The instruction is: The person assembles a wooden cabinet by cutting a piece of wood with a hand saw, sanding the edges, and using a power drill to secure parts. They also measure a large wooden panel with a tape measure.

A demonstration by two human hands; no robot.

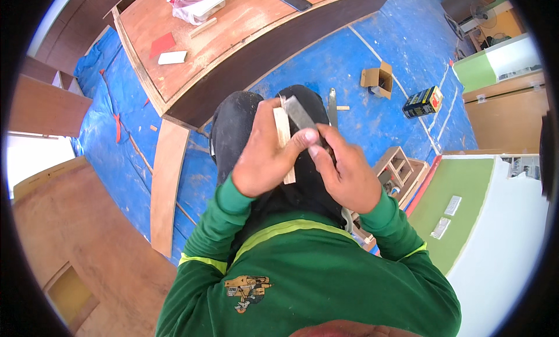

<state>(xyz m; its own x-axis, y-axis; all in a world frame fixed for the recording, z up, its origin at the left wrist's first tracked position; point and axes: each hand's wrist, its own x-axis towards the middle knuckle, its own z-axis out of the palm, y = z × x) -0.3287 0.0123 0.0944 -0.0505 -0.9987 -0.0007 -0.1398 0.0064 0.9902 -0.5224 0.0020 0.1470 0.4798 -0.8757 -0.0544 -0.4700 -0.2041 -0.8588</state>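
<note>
Wood strip [282, 127] is running lengthwise over the lap, pointing away from the body, with dark trousers [234, 121] showing below it. Main risk, judging from here: the flat metal tool [300, 113] could be slipping off the strip and nicking the left fingers, since its far end is sitting close to them. Likely cause would be poor support; the strip is depending on a hand grip, no bench or clamp backing it, so a hard push could be twisting it. Blade biting too deep along the grain could also be splitting such a thin piece, and a stray stroke could be reaching the trousers. Hands: left hand [262, 155] is closing around the strip, fingers curling along its left side, thumb stretching across toward the tool's near part. Right hand [350, 173] is gripping the tool near its dark end, fingers bending, gap narrow. Fisheye view is small here, so whether the tool is a chisel or a file, and whether its edge is touching the wood, I can't tell. Blue sheet [355, 133] is covering the floor beyond the knees.
</note>
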